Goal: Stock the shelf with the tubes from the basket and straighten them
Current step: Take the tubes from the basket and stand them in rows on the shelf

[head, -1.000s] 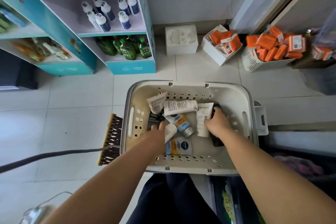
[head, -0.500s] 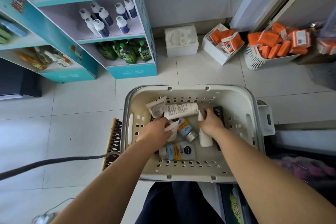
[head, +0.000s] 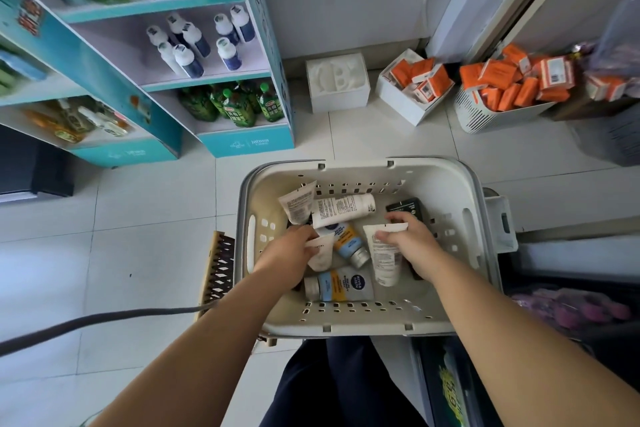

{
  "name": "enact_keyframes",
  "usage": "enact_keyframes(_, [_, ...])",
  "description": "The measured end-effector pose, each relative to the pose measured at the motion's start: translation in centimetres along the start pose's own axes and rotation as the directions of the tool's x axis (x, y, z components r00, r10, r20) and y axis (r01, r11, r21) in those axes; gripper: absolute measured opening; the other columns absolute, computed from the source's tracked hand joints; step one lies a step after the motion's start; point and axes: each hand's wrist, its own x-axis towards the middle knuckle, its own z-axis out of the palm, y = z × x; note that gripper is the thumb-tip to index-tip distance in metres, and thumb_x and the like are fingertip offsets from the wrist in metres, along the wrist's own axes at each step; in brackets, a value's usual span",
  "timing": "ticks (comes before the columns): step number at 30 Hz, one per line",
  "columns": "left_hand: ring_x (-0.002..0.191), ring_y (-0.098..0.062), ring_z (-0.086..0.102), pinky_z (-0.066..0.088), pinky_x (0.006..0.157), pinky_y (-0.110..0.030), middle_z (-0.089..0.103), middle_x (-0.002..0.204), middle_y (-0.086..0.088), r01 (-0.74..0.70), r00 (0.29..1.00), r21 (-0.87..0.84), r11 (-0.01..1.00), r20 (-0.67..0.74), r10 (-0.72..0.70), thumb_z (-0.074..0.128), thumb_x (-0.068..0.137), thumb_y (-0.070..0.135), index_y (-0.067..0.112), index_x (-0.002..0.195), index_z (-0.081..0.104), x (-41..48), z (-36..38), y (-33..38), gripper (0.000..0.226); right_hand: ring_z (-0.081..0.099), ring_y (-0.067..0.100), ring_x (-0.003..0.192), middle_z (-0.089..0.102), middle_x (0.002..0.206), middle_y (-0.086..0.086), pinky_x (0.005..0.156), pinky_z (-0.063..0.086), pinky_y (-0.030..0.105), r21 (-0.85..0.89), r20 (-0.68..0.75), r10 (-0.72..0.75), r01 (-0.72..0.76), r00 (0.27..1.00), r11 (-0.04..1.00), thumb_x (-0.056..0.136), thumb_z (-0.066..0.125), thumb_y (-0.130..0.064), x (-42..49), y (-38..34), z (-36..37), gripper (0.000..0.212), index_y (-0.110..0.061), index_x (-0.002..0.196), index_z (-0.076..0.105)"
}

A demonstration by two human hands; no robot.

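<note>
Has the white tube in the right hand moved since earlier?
Yes. The white tube, gripped by the right hand, has shifted toward the near wall of the basket.

Bare forearms (head: 214, 340); dark, perhaps navy, trousers (head: 332, 388).

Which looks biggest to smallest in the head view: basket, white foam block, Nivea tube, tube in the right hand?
1. basket
2. white foam block, though it sits farther from the camera
3. Nivea tube and white tube gripped by the right hand: these look alike and the hand covers part of the second, so unranked.
</note>
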Motion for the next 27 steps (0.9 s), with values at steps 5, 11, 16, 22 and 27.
enact_keyframes(5, [0.09, -0.017, 0.061, 0.055, 0.075, -0.038, 0.064, 0.111, 0.0, -0.011, 1.0, -0.173, 0.985, -0.019, 0.007, 0.051, 0.097, 0.032, 0.023, 0.117, 0.057, -1.2, -1.8, 1.1, 0.023, 0.063, 0.028, 0.098, 0.065, 0.112, 0.011, 0.084, 0.051, 0.048, 0.572, -0.014, -0.021, 0.026, 1.0, 0.82, 0.084, 0.065, 0.002, -2.0, -1.8, 0.5, 0.058, -0.024, 0.132, 0.044])
enact_keyframes(11, [0.087, -0.018, 0.065, 0.054, 0.083, -0.039, 0.071, 0.099, 0.0, -0.089, 0.993, -0.389, 0.917, 0.043, 0.114, 0.057, 0.094, 0.037, 0.028, 0.103, 0.064, -2.7, -5.7, 3.4, 0.015, 0.067, 0.023, 0.096, 0.063, 0.115, 0.008, 0.081, 0.055, 0.04, 0.493, -0.151, -0.128, 0.187, 0.98, 0.85, 0.081, 0.076, -0.021, -5.4, -5.2, 3.0, 0.075, -0.029, 0.137, 0.026])
enact_keyframes(16, [0.081, -0.015, 0.071, 0.061, 0.072, -0.032, 0.074, 0.093, -0.002, -0.136, 0.983, -0.481, 0.866, 0.043, 0.178, 0.064, 0.092, 0.031, 0.015, 0.106, 0.068, -4.3, -7.9, 4.8, 0.022, 0.065, 0.025, 0.098, 0.058, 0.116, 0.005, 0.087, 0.055, 0.042, 0.256, -0.16, -0.264, 0.298, 0.951, 0.919, 0.08, 0.074, -0.04, -8.9, -6.6, 3.3, 0.067, -0.035, 0.125, 0.025])
enact_keyframes(22, [0.069, -0.012, 0.072, 0.06, 0.068, -0.032, 0.074, 0.078, 0.003, -0.242, 0.955, -0.457, 0.856, 0.047, 0.294, 0.064, 0.092, 0.034, 0.022, 0.09, 0.068, -6.5, -9.5, 6.4, 0.013, 0.068, 0.03, 0.094, 0.06, 0.113, 0.008, 0.083, 0.057, 0.049, 0.253, -0.129, -0.236, 0.263, 0.963, 0.931, 0.061, 0.091, -0.029, -13.6, -7.1, 2.0, 0.088, -0.039, 0.119, 0.026])
enact_keyframes(27, [0.059, -0.012, 0.063, 0.053, 0.061, -0.028, 0.072, 0.07, 0.005, -0.278, 0.944, -0.487, 0.828, 0.022, 0.33, 0.062, 0.092, 0.039, 0.018, 0.088, 0.068, -8.6, -10.6, 7.8, 0.022, 0.065, 0.026, 0.093, 0.063, 0.113, 0.008, 0.081, 0.055, 0.044, 0.423, -0.241, -0.269, 0.351, 0.932, 0.835, 0.082, 0.072, -0.014, -17.2, -7.2, 0.1, 0.051, -0.026, 0.115, 0.035])
